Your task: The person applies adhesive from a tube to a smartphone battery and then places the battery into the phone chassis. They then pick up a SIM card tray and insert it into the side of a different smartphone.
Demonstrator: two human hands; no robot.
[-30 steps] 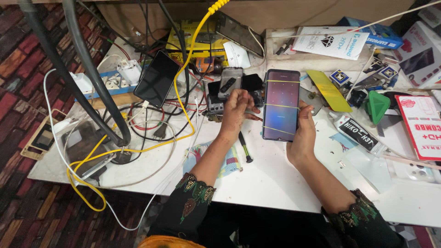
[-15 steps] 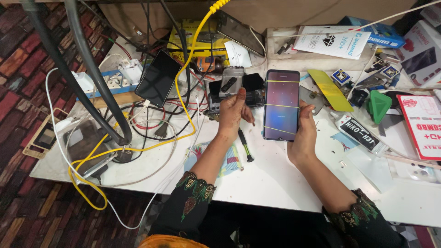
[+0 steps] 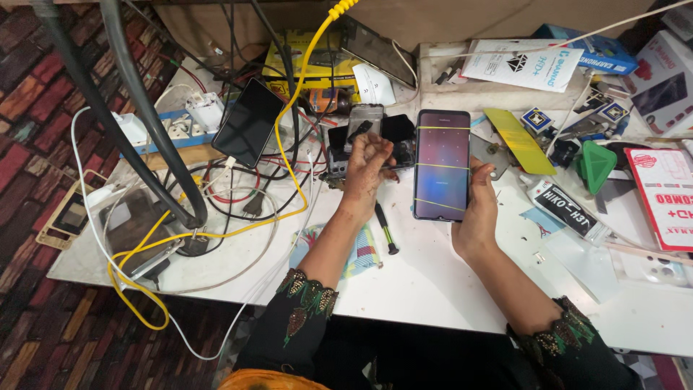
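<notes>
A lit phone (image 3: 441, 165) with yellow bands across its screen is held upright over the white tabletop (image 3: 433, 282) by the right hand (image 3: 478, 209), whose fingers are wrapped around its right edge. The left hand (image 3: 367, 167) is raised just beside the phone, fingers curled loosely with nothing seen in them. Behind it, a clear phone case (image 3: 364, 119) is seen with a small dark part lying in it. A screwdriver (image 3: 385, 227) lies below the wrist.

Single head-worn view, looking steeply down from above the white worktable (image 3: 433, 289), close; brick floor at left edge.
</notes>
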